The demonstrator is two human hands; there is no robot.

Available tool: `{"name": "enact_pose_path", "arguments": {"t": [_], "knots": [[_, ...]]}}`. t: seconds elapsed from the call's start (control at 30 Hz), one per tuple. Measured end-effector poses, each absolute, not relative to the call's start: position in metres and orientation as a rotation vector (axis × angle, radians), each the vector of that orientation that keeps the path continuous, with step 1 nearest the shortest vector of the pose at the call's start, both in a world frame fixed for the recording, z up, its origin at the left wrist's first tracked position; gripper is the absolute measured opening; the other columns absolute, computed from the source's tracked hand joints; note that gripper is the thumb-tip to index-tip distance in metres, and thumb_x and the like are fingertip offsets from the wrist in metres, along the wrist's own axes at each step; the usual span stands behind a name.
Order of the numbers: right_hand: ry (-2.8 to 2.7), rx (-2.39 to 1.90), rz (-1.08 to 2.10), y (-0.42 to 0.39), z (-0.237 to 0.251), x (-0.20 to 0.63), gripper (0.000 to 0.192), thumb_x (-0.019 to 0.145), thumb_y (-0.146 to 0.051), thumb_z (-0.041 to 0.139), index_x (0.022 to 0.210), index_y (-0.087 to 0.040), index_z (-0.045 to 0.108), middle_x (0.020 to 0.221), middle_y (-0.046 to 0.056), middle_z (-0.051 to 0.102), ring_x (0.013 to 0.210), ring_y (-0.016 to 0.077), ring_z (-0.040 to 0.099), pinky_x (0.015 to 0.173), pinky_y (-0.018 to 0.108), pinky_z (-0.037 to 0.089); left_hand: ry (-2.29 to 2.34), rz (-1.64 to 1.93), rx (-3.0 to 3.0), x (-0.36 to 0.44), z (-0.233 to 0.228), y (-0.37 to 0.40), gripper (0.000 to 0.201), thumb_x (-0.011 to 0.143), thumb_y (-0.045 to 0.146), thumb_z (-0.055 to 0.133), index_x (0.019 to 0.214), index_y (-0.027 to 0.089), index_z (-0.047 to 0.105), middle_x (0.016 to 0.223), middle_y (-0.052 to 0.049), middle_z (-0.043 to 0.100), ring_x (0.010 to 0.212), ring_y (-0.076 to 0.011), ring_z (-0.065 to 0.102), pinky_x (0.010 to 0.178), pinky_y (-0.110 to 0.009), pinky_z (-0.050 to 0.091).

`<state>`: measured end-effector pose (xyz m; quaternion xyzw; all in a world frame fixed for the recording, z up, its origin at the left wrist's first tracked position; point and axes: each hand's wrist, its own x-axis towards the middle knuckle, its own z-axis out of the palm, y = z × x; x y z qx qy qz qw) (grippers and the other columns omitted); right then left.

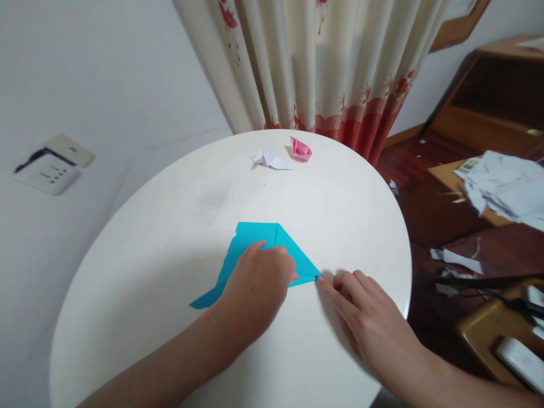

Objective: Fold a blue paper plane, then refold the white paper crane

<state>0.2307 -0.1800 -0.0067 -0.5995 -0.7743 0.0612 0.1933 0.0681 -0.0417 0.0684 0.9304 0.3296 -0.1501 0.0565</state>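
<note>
A sheet of blue paper (255, 231) lies on the white round table (170, 221), with creases and one side folded to a sharp point at the right. My left hand (264, 280) rests on the middle of the sheet, its fingers curled and pressed down on the paper, partly hidden under the hand. At the right point of the sheet, my right hand (361, 309) has its fingertips closed on the tip, the other fingers bent. Farther back on the table stand a folded white paper crane (268, 161) and a pink paper boat (301, 149).
Behind the table hangs a cream curtain (314, 68) with red flowers. A wall socket (49, 173) is at the left. To the right, crumpled white papers (505, 184) lie on a low wooden surface, and paper scraps (461, 259) are near the dark red floor.
</note>
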Motion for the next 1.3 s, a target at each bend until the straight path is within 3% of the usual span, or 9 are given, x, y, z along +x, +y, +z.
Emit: {"name": "enact_pose_path", "arguments": {"t": [0.27,0.43,0.7,1.0,1.3], "knots": [[-2.216,-1.727,0.087,-0.1797,-0.0097,0.2285,0.046,0.091,-0.009,0.051,0.137,-0.010,0.050,0.108,0.014,0.058,0.092,0.0265,0.049,0.076,0.042,0.048,0.991,-0.404,2.878,0.0655,0.0655,-0.0431,0.024,0.095,0.023,0.056,0.081,0.018,0.074,0.084,-0.006,0.071,0.084,-0.0230,0.066,0.100,-0.049,0.043],[-2.224,-1.745,0.115,-0.1778,-0.0085,0.2281,0.040,0.090,-0.008,0.052,0.130,-0.011,0.055,0.106,0.013,0.058,0.091,0.0265,0.049,0.075,0.042,0.048,1.019,-0.415,2.865,0.0659,0.0662,-0.0443,0.023,0.094,0.021,0.057,0.080,0.019,0.075,0.082,-0.006,0.071,0.082,-0.0225,0.067,0.102,-0.050,0.044],[-2.075,-1.763,0.165,-0.1840,-0.0075,0.2337,0.044,0.094,-0.006,0.043,0.137,-0.010,0.049,0.105,0.014,0.057,0.090,0.0251,0.050,0.076,0.042,0.049,1.044,-0.374,2.859,0.0649,0.0662,-0.0450,0.022,0.092,0.020,0.060,0.076,0.019,0.075,0.080,-0.005,0.072,0.080,-0.0217,0.068,0.101,-0.050,0.046],[-2.189,-1.738,0.126,-0.1808,-0.0082,0.2297,0.039,0.089,-0.006,0.052,0.128,-0.012,0.055,0.105,0.012,0.056,0.091,0.0258,0.049,0.075,0.040,0.048,1.032,-0.400,2.881,0.0695,0.0673,-0.0481,0.021,0.093,0.019,0.059,0.079,0.019,0.075,0.082,-0.006,0.072,0.084,-0.0224,0.069,0.101,-0.050,0.046],[-2.249,-1.764,0.064,-0.1797,-0.0061,0.2271,0.047,0.089,-0.008,0.054,0.135,-0.010,0.051,0.109,0.013,0.057,0.093,0.0266,0.049,0.078,0.042,0.048,1.037,-0.434,2.865,0.0696,0.0687,-0.0473,0.023,0.094,0.020,0.057,0.080,0.019,0.075,0.082,-0.006,0.071,0.083,-0.0213,0.067,0.102,-0.048,0.045]]}}
